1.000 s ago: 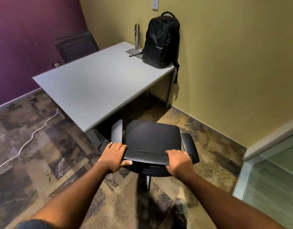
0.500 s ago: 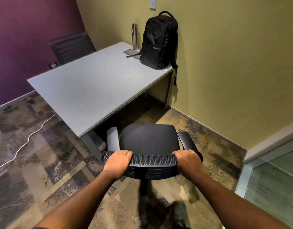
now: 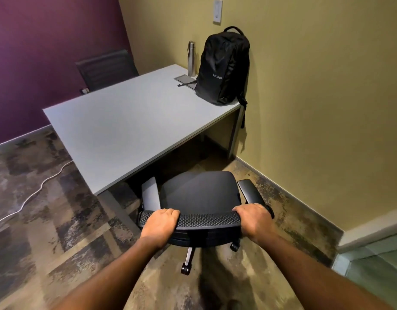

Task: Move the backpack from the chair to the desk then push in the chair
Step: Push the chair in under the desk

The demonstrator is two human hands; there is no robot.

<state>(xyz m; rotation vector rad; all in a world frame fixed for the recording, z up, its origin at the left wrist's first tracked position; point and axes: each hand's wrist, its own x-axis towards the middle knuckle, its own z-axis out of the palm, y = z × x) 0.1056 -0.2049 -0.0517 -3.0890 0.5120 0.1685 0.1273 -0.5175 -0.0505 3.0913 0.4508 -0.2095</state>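
Far to your left a white cable [image 3: 40,189] snakes over the patterned floor, and a second dark chair [image 3: 107,69] stands behind the desk [image 3: 126,121] by the purple wall. Your left hand [image 3: 160,224] is clamped over the left end of the office chair [image 3: 202,193]'s mesh backrest top. The seat's front edge sits just at the desk's near edge. Your right hand [image 3: 254,219] is wrapped around the backrest's right end. The backpack [image 3: 223,68] stands upright on the desk's far right corner, against the yellow wall, beside a metal bottle [image 3: 191,59].
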